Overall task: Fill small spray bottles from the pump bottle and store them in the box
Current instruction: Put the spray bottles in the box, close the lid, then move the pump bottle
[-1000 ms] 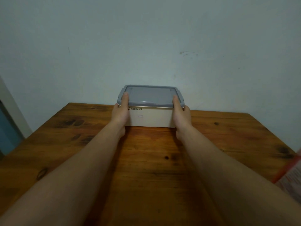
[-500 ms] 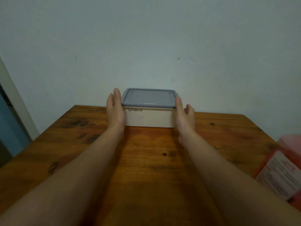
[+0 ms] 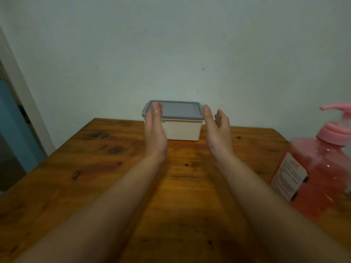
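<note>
One lidded box [image 3: 182, 130], far table [image 3: 114, 168] edge

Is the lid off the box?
No, the gray lid sits flat on top of the white box.

On the cream front of the box [image 3: 182, 130], just under its grey lid [image 3: 178, 111], I see a small line of dark print. My left hand [image 3: 154, 132] covers most of it. Only the last few letters show past my palm; they look like "vdl", though I can't be sure. Right of the box, the pink pump bottle [image 3: 326, 168] carries a white label [image 3: 288, 178] with a red border and lines of print too blurred to read.
</note>
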Available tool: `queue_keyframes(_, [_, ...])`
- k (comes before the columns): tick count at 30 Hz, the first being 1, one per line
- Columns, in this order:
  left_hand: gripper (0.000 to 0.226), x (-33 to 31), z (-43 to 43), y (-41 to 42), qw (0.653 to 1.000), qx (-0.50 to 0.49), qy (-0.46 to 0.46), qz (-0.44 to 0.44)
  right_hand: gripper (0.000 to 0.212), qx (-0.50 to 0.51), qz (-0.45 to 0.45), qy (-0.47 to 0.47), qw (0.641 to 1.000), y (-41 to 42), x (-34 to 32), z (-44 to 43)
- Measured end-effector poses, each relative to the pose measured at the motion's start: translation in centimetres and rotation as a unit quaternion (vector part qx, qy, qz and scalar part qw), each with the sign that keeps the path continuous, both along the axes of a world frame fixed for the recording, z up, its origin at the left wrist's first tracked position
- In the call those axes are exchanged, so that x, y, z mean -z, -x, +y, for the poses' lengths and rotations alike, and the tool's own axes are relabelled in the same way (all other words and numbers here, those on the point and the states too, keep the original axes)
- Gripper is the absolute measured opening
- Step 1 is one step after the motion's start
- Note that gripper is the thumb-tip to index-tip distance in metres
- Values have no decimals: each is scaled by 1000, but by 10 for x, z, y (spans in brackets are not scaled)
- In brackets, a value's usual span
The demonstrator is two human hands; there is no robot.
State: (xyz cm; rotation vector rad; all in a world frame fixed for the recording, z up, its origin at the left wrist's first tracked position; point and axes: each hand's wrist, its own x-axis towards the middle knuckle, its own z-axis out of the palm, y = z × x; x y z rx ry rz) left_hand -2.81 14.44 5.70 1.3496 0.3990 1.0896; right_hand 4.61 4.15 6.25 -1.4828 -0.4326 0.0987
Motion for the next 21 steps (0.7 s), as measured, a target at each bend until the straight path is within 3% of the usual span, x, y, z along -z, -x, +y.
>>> queue_keyframes(8, [63, 8, -64, 7, 997, 74, -15, -10, 71, -62, -66, -9, 996, 39, -8, -52])
queue_keyframes(11, [70, 9, -82, 8, 995, 100, -9, -22, 77, -73, -99, -6, 992, 48, -10, -68])
queue_keyframes(14, [67, 10, -104, 9, 991, 130, -7, -32, 83, -71, -128, -15, 989, 55, -9, -85])
queue_keyframes(21, [67, 15, -152, 5, 981, 193, -23, -19, 69, -28, -209, -30, 977, 61, -1, -118])
